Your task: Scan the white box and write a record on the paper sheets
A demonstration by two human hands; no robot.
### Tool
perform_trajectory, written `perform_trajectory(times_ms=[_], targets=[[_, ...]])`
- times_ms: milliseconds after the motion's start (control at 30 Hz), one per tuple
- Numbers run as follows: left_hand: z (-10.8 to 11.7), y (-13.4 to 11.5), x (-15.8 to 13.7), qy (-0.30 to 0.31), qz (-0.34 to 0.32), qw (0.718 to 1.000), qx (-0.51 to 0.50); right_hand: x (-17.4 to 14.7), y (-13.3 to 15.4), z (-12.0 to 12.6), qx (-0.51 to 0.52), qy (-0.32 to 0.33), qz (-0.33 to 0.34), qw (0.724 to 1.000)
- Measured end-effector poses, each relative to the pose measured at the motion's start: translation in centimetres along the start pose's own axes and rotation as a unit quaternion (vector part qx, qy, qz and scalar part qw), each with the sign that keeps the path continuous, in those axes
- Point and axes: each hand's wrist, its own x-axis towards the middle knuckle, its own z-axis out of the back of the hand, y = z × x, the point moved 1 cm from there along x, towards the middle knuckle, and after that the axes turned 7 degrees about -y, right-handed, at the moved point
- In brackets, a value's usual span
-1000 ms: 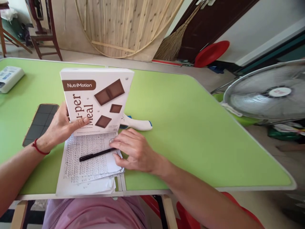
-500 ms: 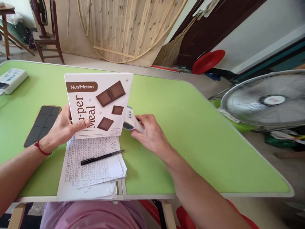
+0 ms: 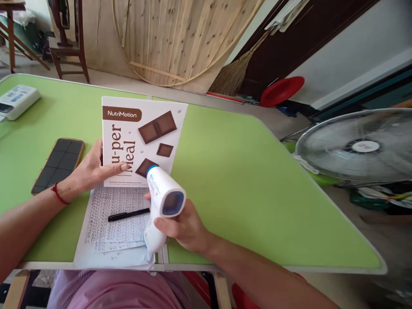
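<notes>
From my remote feed: left hand (image 3: pixel 93 169) grips the white box (image 3: pixel 144 141), thumb across its front | box held tilted above the papers (image 3: pixel 112 229) | right hand (image 3: pixel 188 229) wraps the thermometer (image 3: pixel 165 191), nose before box's lower right; I cannot tell if touching | 1 pen (image 3: pixel 127 215) on papers

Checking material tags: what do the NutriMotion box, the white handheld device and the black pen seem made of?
NutriMotion box: probably satin-coated card; flat printed face, crisp edges.
White handheld device: likely smooth, hard plastic, from its moulded curves and soft sheen.
Black pen: perhaps plastic, with a plain dark barrel, though metal is possible.
</notes>
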Motion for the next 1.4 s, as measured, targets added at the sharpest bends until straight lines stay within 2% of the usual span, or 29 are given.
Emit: perform_trajectory(times_ms=[400,567,800,1200,1400], targets=[[-0.01,-0.32,0.19,0.026,-0.023,0.999,-0.017,0.53,0.01,-0.7,0.024,-0.012,-0.024,0.999],[0.11,-0.06,0.15,0.02,-0.029,0.999,0.01,0.55,-0.33,-0.96,0.025,-0.008,0.0,1.0],[0.02,0.04,0.25,0.023,-0.027,0.999,-0.009,0.48,-0.4,-0.89,0.015,-0.004,0.039,0.999],[0.13,0.13,0.25,0.016,-0.018,1.0,0.005,0.69,-0.5,-0.85,0.01,-0.002,0.049,0.999],[-0.02,-0.09,0.18,0.026,-0.014,0.999,-0.033,0.67,-0.6,-0.75,0.025,0.012,0.041,0.999]])
